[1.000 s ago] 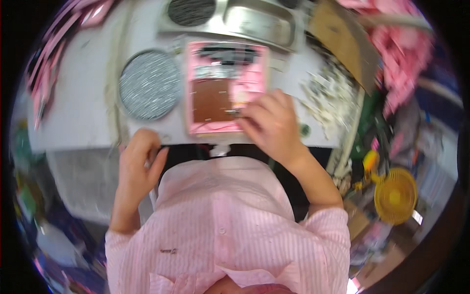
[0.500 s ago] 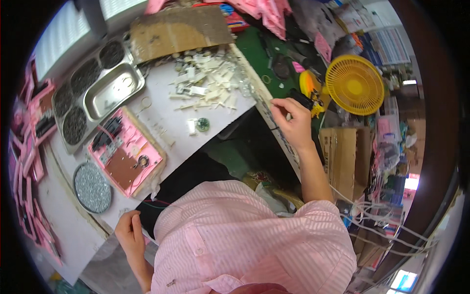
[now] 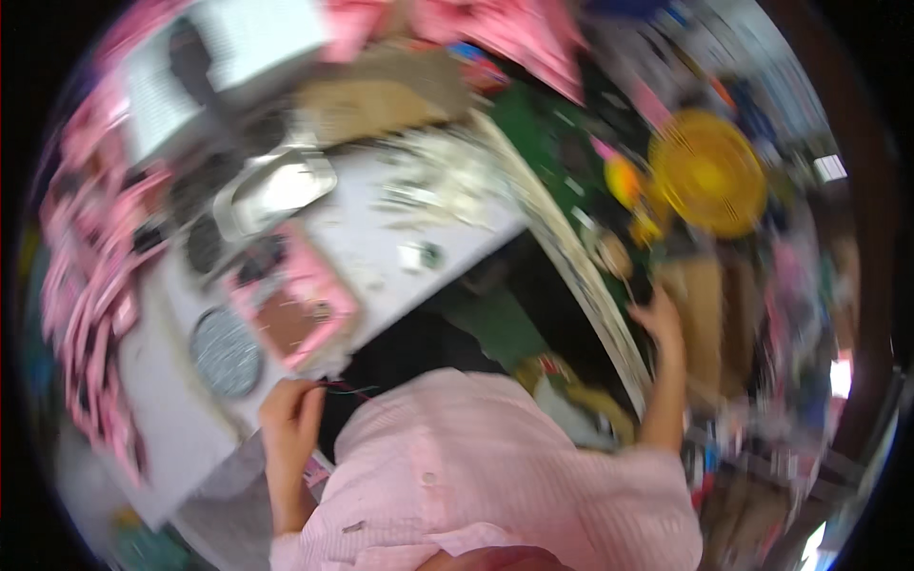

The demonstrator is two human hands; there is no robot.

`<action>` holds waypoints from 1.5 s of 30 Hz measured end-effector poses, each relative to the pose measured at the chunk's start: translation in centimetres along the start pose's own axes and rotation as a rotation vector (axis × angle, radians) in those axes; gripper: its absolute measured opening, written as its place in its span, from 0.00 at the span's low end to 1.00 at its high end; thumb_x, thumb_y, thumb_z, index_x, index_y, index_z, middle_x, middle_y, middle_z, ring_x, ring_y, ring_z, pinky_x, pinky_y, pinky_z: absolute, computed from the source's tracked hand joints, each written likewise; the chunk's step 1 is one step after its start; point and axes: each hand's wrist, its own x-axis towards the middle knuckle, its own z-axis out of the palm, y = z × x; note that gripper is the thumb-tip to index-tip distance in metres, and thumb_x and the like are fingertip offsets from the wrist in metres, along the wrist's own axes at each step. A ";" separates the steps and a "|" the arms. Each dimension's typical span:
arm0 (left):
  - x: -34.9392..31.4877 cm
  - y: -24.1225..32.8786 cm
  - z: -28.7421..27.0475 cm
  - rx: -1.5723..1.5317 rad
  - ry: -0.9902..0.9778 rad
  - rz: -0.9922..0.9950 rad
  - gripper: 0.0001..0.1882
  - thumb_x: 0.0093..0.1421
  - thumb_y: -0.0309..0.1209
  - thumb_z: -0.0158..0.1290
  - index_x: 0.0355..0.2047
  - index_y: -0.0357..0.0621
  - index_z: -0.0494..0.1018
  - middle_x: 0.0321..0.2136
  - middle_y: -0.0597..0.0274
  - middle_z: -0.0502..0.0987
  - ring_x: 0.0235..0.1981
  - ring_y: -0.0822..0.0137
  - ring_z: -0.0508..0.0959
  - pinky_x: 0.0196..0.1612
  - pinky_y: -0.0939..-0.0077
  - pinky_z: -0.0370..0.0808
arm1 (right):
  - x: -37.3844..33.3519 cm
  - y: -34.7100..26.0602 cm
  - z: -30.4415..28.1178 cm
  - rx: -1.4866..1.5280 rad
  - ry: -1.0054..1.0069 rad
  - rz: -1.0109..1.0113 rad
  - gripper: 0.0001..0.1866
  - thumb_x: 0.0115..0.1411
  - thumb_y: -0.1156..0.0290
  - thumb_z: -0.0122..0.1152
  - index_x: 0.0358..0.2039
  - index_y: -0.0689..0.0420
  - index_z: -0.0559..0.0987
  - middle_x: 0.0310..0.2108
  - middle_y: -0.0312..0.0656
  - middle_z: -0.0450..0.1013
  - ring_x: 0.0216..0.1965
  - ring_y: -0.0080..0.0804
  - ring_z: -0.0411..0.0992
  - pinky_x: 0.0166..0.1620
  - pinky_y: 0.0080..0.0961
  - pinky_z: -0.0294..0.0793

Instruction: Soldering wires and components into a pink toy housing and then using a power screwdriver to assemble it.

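Note:
My left hand [image 3: 290, 419] is at the lower left, by the near edge of the table, its fingers closed. Thin red and green wires [image 3: 350, 388] run past its fingertips; whether the fingers grip them is not clear. Just beyond lies an open pink casing [image 3: 303, 305] with a brown panel and dark parts inside. My right hand [image 3: 659, 322] hangs at the right beside the table edge, blurred by motion, thumb and fingers apart. A tan oval piece with a thin stem [image 3: 614, 257] is close to its thumb; contact with it cannot be made out.
A round dish of grey bits [image 3: 227, 354] and a metal tray [image 3: 278, 195] stand at the left. White parts [image 3: 443, 181] are heaped ahead, under a cardboard piece [image 3: 386, 93]. At the right are a yellow basket [image 3: 709, 171] and a cardboard box [image 3: 693, 309]. Pink casings [image 3: 95, 314] are stacked far left.
The view has shifted and blurred, so the table appears farther right. My right hand has drawn back toward me and right, uncovering the tan piece. My left hand is now closer to the wires.

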 end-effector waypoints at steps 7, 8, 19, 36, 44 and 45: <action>0.3 0.3 -2.9 0.046 0.071 0.024 0.06 0.58 0.29 0.62 0.32 0.39 0.79 0.23 0.56 0.75 0.23 0.58 0.76 0.27 0.66 0.71 | 1.4 0.9 1.1 -0.135 0.016 -0.042 0.50 0.38 0.67 0.79 0.64 0.65 0.66 0.57 0.59 0.72 0.58 0.53 0.72 0.61 0.39 0.70; 0.0 0.1 -3.0 0.040 0.082 0.026 0.06 0.58 0.29 0.62 0.32 0.39 0.79 0.23 0.56 0.75 0.23 0.58 0.76 0.27 0.67 0.71 | 1.5 0.7 1.1 -0.172 0.035 -0.042 0.51 0.38 0.66 0.79 0.64 0.65 0.66 0.57 0.59 0.72 0.59 0.53 0.71 0.61 0.39 0.70; 10.3 -1.0 -11.2 0.129 0.412 0.178 0.05 0.60 0.26 0.59 0.31 0.37 0.78 0.21 0.62 0.74 0.21 0.74 0.71 0.25 0.75 0.66 | 2.0 0.5 -0.3 -0.196 -0.030 0.062 0.57 0.36 0.67 0.81 0.68 0.61 0.62 0.63 0.57 0.68 0.63 0.52 0.68 0.63 0.38 0.67; 40.3 -11.6 -21.0 0.466 0.592 -0.132 0.24 0.57 0.46 0.55 0.41 0.35 0.77 0.39 0.40 0.81 0.43 0.46 0.81 0.48 0.52 0.75 | 2.3 0.4 0.1 -0.145 -0.055 0.140 0.61 0.31 0.64 0.83 0.69 0.58 0.62 0.63 0.55 0.68 0.62 0.51 0.69 0.64 0.42 0.68; 39.4 -10.2 -23.6 0.232 0.837 -0.124 0.30 0.55 0.47 0.57 0.46 0.30 0.71 0.40 0.33 0.79 0.45 0.38 0.79 0.51 0.52 0.74 | 3.2 2.0 0.2 -0.095 -0.022 0.044 0.60 0.31 0.68 0.80 0.69 0.60 0.62 0.61 0.56 0.69 0.61 0.51 0.70 0.63 0.37 0.68; 38.8 -10.7 -24.8 0.188 0.912 -0.053 0.29 0.55 0.45 0.57 0.46 0.30 0.71 0.41 0.34 0.79 0.44 0.41 0.80 0.52 0.53 0.73 | 3.3 1.7 0.5 -0.089 -0.019 0.038 0.60 0.31 0.68 0.81 0.69 0.60 0.62 0.61 0.57 0.70 0.61 0.51 0.70 0.63 0.37 0.68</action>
